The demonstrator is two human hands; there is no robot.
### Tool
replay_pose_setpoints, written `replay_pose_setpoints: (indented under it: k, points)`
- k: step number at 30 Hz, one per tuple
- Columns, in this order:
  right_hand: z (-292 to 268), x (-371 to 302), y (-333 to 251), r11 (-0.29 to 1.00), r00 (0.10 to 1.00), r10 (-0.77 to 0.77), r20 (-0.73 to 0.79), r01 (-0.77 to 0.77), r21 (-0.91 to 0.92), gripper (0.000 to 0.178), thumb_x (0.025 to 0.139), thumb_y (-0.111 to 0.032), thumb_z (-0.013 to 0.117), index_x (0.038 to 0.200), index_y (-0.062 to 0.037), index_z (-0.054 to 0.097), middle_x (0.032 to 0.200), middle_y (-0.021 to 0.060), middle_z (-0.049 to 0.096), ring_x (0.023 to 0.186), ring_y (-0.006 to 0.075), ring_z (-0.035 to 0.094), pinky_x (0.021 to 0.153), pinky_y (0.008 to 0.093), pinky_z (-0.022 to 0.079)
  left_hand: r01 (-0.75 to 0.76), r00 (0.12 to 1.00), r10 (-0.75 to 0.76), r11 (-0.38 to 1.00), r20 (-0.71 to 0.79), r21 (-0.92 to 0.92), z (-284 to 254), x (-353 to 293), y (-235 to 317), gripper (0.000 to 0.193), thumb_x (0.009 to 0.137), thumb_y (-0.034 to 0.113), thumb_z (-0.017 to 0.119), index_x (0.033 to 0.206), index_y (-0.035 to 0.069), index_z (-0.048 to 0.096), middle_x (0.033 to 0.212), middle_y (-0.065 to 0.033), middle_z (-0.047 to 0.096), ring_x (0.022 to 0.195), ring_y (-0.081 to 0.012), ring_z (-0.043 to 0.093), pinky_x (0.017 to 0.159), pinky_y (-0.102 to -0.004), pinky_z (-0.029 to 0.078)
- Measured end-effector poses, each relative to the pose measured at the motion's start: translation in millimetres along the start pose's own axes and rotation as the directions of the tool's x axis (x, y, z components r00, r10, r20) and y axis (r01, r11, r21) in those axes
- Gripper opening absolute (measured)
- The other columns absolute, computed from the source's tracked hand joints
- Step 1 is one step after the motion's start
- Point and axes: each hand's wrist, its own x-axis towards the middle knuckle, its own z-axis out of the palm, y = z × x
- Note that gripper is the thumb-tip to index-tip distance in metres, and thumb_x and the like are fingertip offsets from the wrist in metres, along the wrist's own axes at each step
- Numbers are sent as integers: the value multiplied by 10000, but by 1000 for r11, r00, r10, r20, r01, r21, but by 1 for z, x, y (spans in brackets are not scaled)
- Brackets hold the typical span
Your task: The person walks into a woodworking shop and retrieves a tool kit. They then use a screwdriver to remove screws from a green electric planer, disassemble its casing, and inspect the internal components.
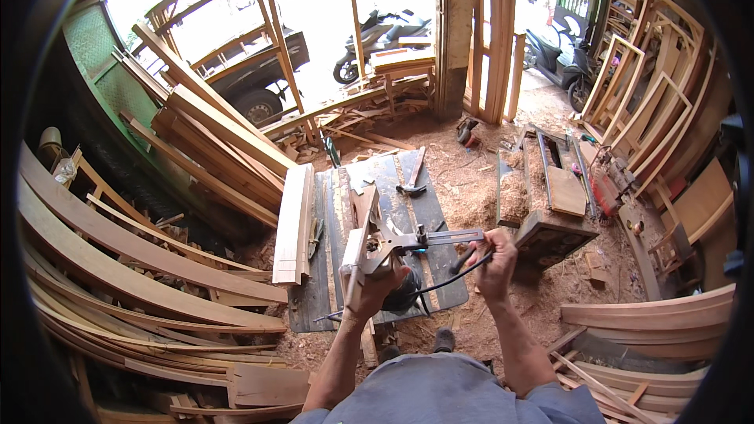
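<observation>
Over the dark workbench point(444, 267), I hold up a corded power tool point(385, 245) with a grey metal base and a slotted metal bar reaching out to the right. My left hand point(378, 292) is closed around its near side, and the fingertips are partly hidden. At the far end of the bar, my right hand point(496, 261) is closed on the black power cord point(455, 281), which loops back under the tool. Whether the right fingers also touch the bar, I cannot tell. A hammer point(411, 188) lies behind the tool on the bench.
Pale squared timbers point(294, 224) lie along the bench's left edge, beside a small hand tool point(316, 237). Long curved boards point(141, 267) fill the left side. A sawdust-covered machine table point(542, 224) stands to the right. Wooden frames point(628, 86) lean at the far right.
</observation>
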Motion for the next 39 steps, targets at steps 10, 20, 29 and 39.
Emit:
replay_pose_setpoints:
  k: [10,20,29,39]
  points:
    - [-60,-69,-44,937,239,336,911,8,-348,360,1022,-408,719,933,-61,756,745,117,665,688,246,651,663,433,491,-110,887,-222,750,-406,-652,-3,25,-23,344,900,172,872,1159,77,668,1098,-32,686,988,-153,667,860,-347,578]
    - [-190,-58,98,895,904,426,37,-415,-165,88,952,-93,782,898,-24,784,777,-10,722,685,50,611,635,234,504,-123,979,43,906,-199,-406,-3,9,-21,620,932,469,823,1351,62,616,1088,-84,714,956,-226,724,867,-384,617]
    - [-227,-78,59,269,489,821,294,123,-955,262,815,-356,866,1024,-197,855,902,118,802,864,312,778,823,424,612,-420,833,397,907,-386,26,8,19,-1,589,902,335,882,1338,37,621,1212,-94,709,1059,-287,710,948,-522,591]
    - [-61,-63,25,720,531,410,742,-688,94,826,1064,-684,423,1473,25,543,1378,164,638,1273,221,617,1073,407,510,440,882,110,156,458,-884,65,-7,77,865,904,609,763,1458,25,448,1262,-191,613,1236,-349,616,1105,-615,512]
